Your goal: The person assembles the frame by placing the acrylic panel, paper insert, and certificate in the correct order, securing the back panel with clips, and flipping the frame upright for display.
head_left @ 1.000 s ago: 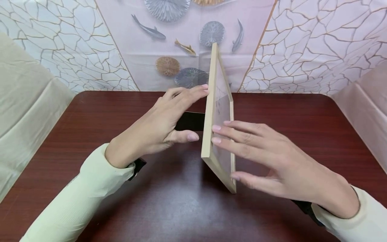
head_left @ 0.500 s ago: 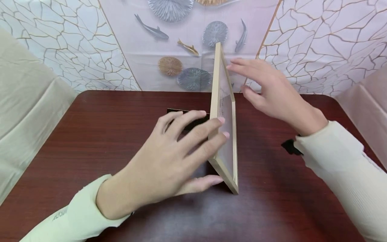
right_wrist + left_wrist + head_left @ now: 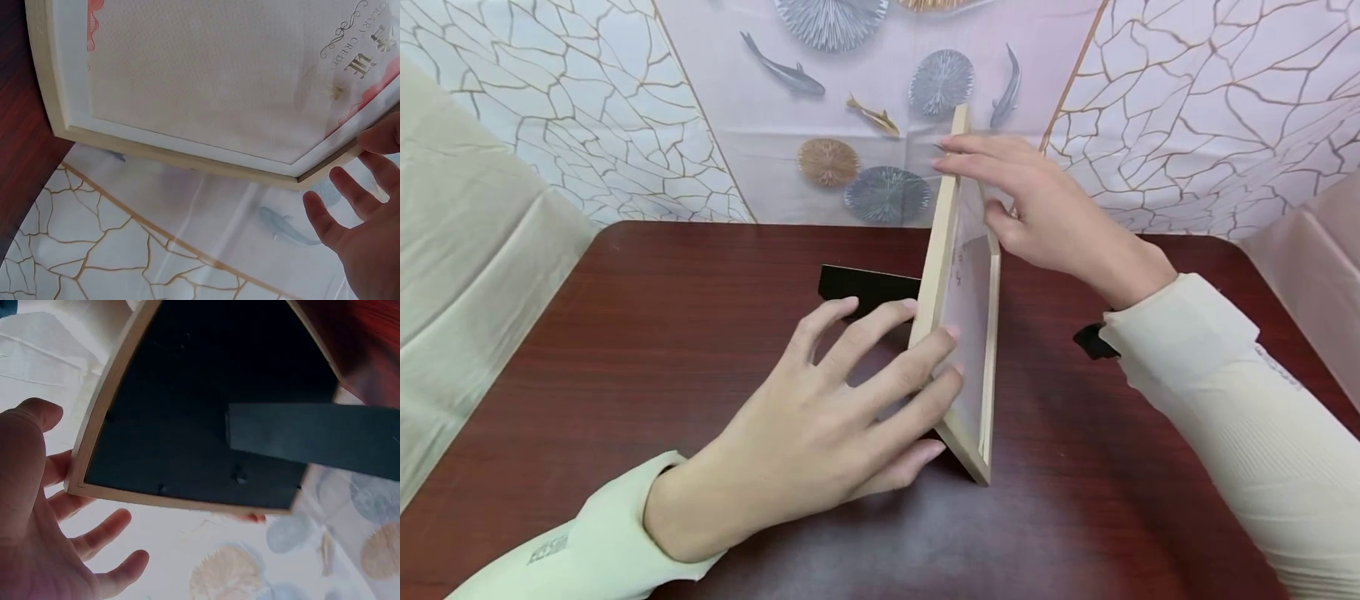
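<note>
A picture frame (image 3: 934, 250) of pale wood stands edge-on to me, tilted, on its black back stand (image 3: 868, 286). A printed certificate (image 3: 206, 69) shows behind its front; in the left wrist view, its black back panel (image 3: 219, 375) shows. My left hand (image 3: 820, 417) is spread at the frame's near edge, with some fingers reaching round to the front. Its thumb (image 3: 42, 414) is apart from the wood. My right hand (image 3: 1052, 208) pinches the far upper edge, fingers across the rim and thumb (image 3: 382, 135) on the front side. Parts of both hands' contact are hidden.
The dark red-brown wooden table (image 3: 647, 333) lies beneath the frame. A backdrop cloth (image 3: 760, 158) with fish and round flower shapes hangs behind it. Beige cloth (image 3: 467, 250) flanks the left side.
My left hand came down and across to the frame's near edge. My right hand left the near side, rose to the far top edge and took hold; that edge shifted slightly right.
</note>
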A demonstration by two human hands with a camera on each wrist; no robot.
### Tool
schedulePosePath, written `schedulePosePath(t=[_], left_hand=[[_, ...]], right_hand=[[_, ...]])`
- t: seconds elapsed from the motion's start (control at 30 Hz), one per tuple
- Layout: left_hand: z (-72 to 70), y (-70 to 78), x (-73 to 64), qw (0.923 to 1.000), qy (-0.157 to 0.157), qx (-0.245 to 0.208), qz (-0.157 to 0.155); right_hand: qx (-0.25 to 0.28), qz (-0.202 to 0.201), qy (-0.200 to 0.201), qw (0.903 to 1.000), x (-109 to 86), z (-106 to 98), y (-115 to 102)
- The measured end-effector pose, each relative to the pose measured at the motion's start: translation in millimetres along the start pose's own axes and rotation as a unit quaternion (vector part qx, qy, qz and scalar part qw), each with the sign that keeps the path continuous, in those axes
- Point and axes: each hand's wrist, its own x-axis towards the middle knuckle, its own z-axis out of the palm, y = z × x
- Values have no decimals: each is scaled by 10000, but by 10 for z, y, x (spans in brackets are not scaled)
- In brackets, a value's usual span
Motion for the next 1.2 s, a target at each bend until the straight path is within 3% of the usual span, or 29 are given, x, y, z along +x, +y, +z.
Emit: schedulePosePath(t=[0.27, 0.5, 0.77, 0.93, 1.2], left_hand=[[-46, -213, -179, 9991, 170, 20, -380], [7, -366, -333, 9950, -210, 129, -971], [246, -645, -434, 9839, -351, 669, -1620], [435, -824, -481, 9793, -283, 720, -1872], [580, -1023, -473, 9731, -642, 683, -2104]], right_hand=[[-122, 224, 295, 9992, -150, -79, 62], [-599, 40, 550, 9967, -274, -128, 84], [-891, 184, 727, 9932, -420, -139, 22], [-1197, 553, 538, 9898, -477, -125, -65], [-1329, 806, 509, 9865, -500, -96, -152]])
